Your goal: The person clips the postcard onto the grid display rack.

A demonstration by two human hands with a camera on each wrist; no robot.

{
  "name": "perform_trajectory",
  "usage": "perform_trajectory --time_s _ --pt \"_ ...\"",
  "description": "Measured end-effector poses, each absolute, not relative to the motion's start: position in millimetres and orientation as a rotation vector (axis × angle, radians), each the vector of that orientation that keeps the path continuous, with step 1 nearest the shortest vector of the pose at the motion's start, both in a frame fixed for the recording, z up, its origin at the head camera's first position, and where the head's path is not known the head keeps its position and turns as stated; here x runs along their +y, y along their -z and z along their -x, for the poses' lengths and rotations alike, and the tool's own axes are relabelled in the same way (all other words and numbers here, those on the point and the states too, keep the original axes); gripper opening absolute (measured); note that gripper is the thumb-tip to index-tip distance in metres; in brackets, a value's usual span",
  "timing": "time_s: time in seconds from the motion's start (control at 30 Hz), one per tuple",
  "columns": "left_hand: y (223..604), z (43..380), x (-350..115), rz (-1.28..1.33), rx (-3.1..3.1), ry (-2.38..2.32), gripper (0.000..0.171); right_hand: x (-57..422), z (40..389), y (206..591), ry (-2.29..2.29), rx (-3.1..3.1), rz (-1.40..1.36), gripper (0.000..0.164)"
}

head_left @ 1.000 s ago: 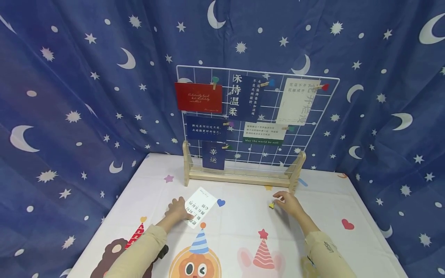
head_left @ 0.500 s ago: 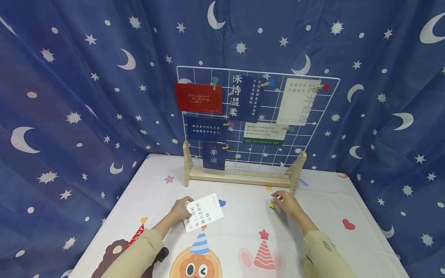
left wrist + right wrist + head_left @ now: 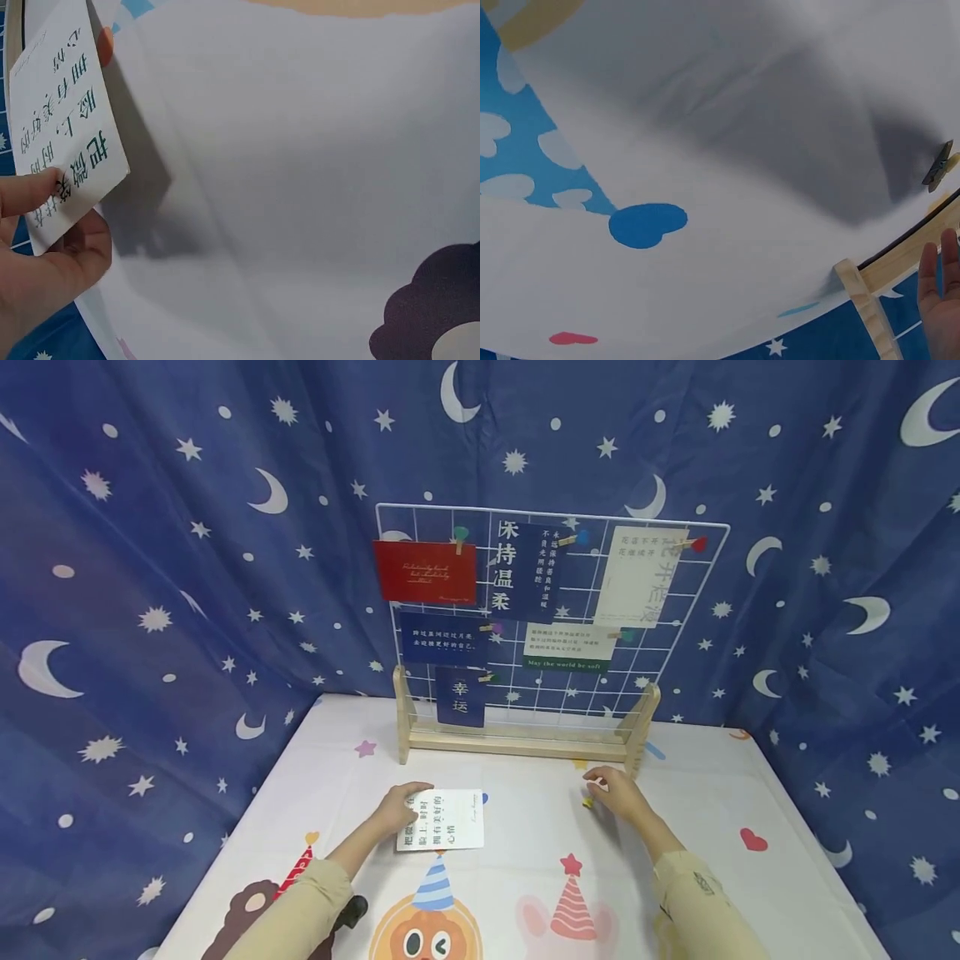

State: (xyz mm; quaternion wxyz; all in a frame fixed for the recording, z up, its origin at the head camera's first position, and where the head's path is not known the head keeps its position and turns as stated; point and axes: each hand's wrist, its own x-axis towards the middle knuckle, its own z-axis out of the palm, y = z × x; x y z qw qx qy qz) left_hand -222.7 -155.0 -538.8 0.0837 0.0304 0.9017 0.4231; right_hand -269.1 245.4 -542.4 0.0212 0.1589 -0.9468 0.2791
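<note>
My left hand [image 3: 395, 810] pinches a white card [image 3: 459, 818] by its left edge, thumb on the printed face. In the left wrist view the card [image 3: 64, 127] tilts above the table, casting a shadow. My right hand [image 3: 618, 795] is over the table, its fingertips beside a small clothespin with a yellow decoration [image 3: 587, 802]. In the right wrist view the clothespin [image 3: 937, 166] shows apart from the visible fingers of the right hand [image 3: 941, 292], which are fairly straight; thumb and forefinger are out of that view.
A white wire grid [image 3: 637, 685] on a wooden stand [image 3: 517, 746] rises at the back. Clothespins hold several cards on it, among them a red card [image 3: 427, 572] and a white card [image 3: 641, 577]. The white tablecloth [image 3: 525, 877] has printed figures. A starry blue curtain [image 3: 187, 610] hangs behind.
The left hand has moved slightly right and turned the card from steeply slanted to nearly level, its print now sideways. The right hand and the clothespin have hardly moved.
</note>
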Motion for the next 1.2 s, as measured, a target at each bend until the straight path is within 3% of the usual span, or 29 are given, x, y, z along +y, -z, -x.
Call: perform_trajectory --time_s 0.23,0.43,0.53,0.7,0.9,1.2 --pt "540 227 -154 -0.117 2.711 -1.469 0.059 246 272 539 -0.784 -2.946 -0.566 0.017" --pt "538 230 -150 -0.158 2.761 -1.590 0.020 246 273 538 -0.765 -2.923 -0.582 0.016" --pt "537 230 -147 -0.209 2.805 -1.575 0.013 246 273 537 -0.759 -2.932 -0.576 0.016" --pt "535 231 -144 -0.216 2.802 -1.547 0.022 247 273 537 -0.758 -2.947 -0.558 0.016" --pt "533 235 -144 -0.216 2.652 -1.578 0.063 247 273 539 -0.733 -2.969 -0.587 0.017" --pt "527 239 -146 -0.233 2.520 -1.680 0.081 249 274 541 -0.710 -2.966 -0.606 0.018"
